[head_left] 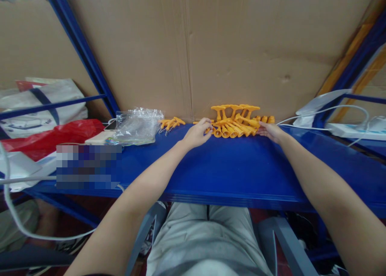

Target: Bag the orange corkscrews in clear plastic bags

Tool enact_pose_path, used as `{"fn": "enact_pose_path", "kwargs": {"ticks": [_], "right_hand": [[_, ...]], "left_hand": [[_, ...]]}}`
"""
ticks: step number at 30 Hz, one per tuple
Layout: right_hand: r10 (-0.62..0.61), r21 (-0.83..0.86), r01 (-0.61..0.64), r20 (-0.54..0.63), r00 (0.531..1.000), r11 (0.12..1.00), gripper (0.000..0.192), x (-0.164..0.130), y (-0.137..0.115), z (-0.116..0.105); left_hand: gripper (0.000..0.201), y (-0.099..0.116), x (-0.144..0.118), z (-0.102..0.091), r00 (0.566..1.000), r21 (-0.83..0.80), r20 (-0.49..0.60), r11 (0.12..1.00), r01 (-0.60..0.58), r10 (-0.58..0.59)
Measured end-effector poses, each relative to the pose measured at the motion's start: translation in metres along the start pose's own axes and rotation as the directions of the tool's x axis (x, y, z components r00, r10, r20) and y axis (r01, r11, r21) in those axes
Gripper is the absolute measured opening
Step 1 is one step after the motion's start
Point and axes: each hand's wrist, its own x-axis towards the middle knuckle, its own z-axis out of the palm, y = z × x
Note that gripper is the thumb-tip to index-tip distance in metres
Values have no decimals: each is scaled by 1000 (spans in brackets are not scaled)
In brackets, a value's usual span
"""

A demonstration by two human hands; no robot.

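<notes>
At the bench's [229,175] left end I see a red bag [51,137], and beside it a crumpled clear plastic bag [137,125] lying near the back edge. Just right of that bag sits a small cluster of orange parts [170,124], apart from the main lot. My left hand [197,134] rests palm down at the back edge, fingers curled loosely against the left side of the pile of orange T-handled parts [237,123]; I cannot tell whether it pinches one. The pile lies along the middle of the back edge, against the cardboard wall [193,50]. My right hand [271,132] lies flat with fingers together, touching the pile's right side. Toward the right end, a white cable [301,127] runs to a white power strip [352,130].
</notes>
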Motion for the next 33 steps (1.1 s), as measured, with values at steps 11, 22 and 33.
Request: {"fn": "enact_pose_path", "kwargs": {"ticks": [11, 22, 33], "right_hand": [[-58, -253, 44, -49, 997, 966, 23, -8, -4, 11], [-129, -474, 95, -39, 991, 875, 31, -13, -9, 13], [-149, -940, 30, -22, 989, 339, 40, -20, -6, 2]], "left_hand": [[15, 3, 2, -2, 992, 112, 112, 993, 46, -59], [43, -23, -7, -27, 702, 557, 35, 598, 577, -711], [59, -54, -17, -30, 412, 573, 126, 405, 712, -903]]}}
